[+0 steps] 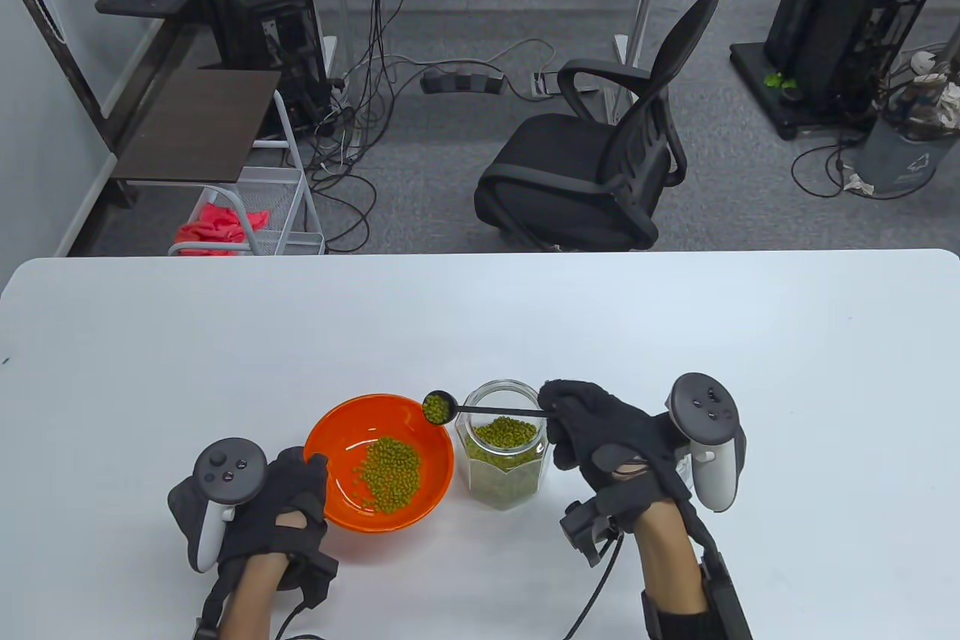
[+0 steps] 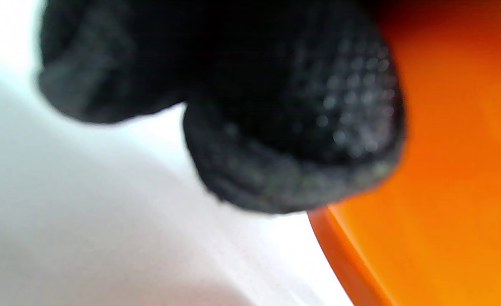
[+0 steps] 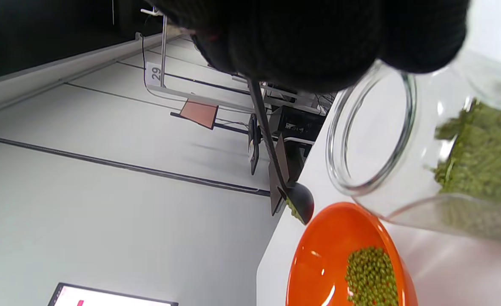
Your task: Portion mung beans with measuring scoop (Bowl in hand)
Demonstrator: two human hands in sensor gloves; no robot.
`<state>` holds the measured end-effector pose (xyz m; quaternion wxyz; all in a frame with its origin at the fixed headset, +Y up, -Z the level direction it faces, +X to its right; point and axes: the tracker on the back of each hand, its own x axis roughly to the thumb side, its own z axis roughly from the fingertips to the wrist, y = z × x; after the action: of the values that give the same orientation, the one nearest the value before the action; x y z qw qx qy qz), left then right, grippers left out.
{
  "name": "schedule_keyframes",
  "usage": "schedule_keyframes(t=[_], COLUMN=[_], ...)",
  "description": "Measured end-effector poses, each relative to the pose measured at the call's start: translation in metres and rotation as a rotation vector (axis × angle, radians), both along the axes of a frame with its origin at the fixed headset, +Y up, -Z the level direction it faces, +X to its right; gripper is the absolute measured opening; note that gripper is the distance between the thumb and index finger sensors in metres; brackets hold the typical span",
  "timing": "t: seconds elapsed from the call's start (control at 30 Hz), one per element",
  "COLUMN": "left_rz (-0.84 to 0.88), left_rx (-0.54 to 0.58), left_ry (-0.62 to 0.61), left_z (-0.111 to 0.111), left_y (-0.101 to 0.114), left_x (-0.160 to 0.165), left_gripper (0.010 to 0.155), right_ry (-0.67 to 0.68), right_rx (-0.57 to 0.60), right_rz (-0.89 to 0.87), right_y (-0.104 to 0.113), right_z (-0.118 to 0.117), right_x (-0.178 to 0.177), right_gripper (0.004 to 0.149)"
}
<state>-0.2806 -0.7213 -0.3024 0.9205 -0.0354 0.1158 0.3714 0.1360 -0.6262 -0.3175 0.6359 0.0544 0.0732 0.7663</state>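
Table view, right hand [image 1: 600, 437] pinching scoop [image 1: 480, 409], left hand [image 1: 289, 497] gripping bowl [image 1: 330, 437], jar [image 1: 504, 454] between.

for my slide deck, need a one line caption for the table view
Right hand carries a loaded black scoop over the orange bowl held by the left hand.

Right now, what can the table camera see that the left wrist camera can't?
Only the table view shows the right hand pinching the black scoop, full of mung beans, over the bowl's far rim, plus the glass jar. Only the left wrist view shows the left hand's fingertips up close against the bowl's outer wall, blurred. Both show the orange bowl and white table.
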Motion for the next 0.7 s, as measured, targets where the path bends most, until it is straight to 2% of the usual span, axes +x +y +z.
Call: schedule_keyframes(t=[0.33, 0.7], left_rz=[0.003, 0.007], left_rx=[0.001, 0.002], left_ry=[-0.003, -0.002], left_z=[0.0, 0.0], left_y=[0.0, 0.0], left_x=[0.0, 0.0], left_gripper=[0.053, 0.053], right_ry=[0.122, 0.174], right_rx=[0.057, 0.179], right_rz=[0.149, 0.336], right_y=[-0.013, -0.018], right_z=[0.004, 0.016], right_x=[-0.055, -0.092], right_gripper=[0.044, 0.045])
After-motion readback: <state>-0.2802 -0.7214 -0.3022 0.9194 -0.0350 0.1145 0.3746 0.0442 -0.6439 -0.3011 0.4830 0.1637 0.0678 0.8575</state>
